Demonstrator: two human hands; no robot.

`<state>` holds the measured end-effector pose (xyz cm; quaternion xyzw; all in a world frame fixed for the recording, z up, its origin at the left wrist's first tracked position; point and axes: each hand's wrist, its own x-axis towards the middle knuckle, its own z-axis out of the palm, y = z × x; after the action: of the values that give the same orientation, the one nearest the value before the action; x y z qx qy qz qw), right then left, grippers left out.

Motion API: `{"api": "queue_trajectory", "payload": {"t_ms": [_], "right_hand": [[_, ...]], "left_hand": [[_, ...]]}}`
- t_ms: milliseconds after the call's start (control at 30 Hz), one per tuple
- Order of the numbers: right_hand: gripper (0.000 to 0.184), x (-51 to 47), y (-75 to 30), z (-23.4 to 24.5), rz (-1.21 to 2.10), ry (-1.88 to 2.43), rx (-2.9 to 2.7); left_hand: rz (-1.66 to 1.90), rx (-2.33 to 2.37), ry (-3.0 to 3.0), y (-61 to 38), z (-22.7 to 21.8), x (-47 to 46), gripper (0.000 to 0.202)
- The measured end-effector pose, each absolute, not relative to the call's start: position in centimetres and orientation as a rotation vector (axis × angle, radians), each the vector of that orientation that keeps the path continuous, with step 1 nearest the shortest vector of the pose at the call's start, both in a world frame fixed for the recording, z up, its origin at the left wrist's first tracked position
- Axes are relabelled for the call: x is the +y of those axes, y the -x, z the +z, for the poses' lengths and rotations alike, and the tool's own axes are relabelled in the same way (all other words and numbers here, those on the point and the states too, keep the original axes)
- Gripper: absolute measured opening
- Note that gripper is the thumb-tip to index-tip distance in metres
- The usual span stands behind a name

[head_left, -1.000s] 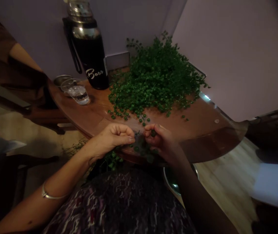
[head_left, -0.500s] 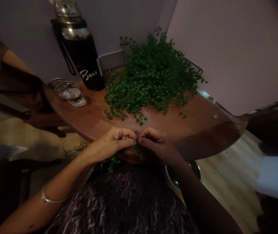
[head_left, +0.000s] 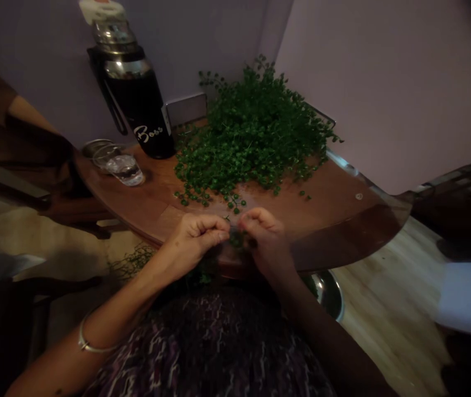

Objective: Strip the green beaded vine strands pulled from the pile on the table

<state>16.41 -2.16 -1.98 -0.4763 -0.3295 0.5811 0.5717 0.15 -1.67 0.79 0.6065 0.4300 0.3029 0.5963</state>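
Left hand point(head_left: 196, 238) and right hand point(head_left: 265, 240) are pinching a small dark-green leafy sprig point(head_left: 237, 238) at the counter's edge, fingers clenched on it; a large heap of green leafy sprigs point(head_left: 252, 138) is remaining on the round brown wooden counter point(head_left: 335, 201).

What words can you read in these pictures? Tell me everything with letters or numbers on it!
"Boss" in white curly letters on the black vacuum flask.
A reddish mark on the white piece at the top of the flask, too blurred to read.
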Motion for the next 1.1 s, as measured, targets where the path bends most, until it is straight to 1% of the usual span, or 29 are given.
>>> {"api": "queue_trajectory", "payload": {"t_ms": [67, 133, 233, 300, 367, 467, 500, 567, 700, 800, 1100], "right_hand": [[0.019, -1.5, -17.6, -1.9, 1.284, 1.067, -0.625], [0.023, -1.0, -18.6, -1.8, 1.296, 1.015, -0.541], [0.022, -1.1, -18.9, -1.7, 1.548, 0.975, -0.539], [0.019, -1.4, -18.4, -1.7, 1.684, 0.956, -0.582], [0.017, -1.8, -18.0, -1.8, 1.722, 0.996, -0.680], [0.026, -2.3, -18.0, -1.7, 1.719, 1.099, -0.948], [0.028, -2.4, -18.1, -1.7, 1.701, 1.122, -1.072], [0.026, -2.5, -18.5, -1.4, 1.607, 1.160, -1.315], [0.018, -2.4, -18.6, -1.1, 1.257, 1.240, -1.576], [0.018, -2.1, -18.3, -1.3, 1.050, 1.297, -1.580], [0.021, -1.2, -17.5, -1.5, 0.995, 1.343, -1.318]], "left_hand": [[0.686, 0.980, -1.382, 0.3, 1.0, -2.0, 0.013], [0.667, 0.986, -1.370, 0.7, 1.0, -2.1, 0.013], [0.633, 1.009, -1.315, 0.8, 0.8, -1.8, 0.015], [0.616, 1.012, -1.277, 0.7, 0.7, -1.4, 0.016], [0.607, 1.012, -1.276, 0.4, 0.6, -1.1, 0.016], [0.601, 1.021, -1.307, 0.2, 0.6, -0.8, 0.016], [0.598, 1.023, -1.317, 0.2, 0.7, -0.8, 0.016], [0.591, 1.017, -1.333, 0.1, 0.8, -0.7, 0.015], [0.557, 0.980, -1.372, 0.0, 0.5, -0.8, 0.016], [0.563, 0.962, -1.454, -0.3, 0.1, -1.1, 0.017], [0.624, 0.973, -1.534, -1.1, 0.4, -1.9, 0.015]]}}
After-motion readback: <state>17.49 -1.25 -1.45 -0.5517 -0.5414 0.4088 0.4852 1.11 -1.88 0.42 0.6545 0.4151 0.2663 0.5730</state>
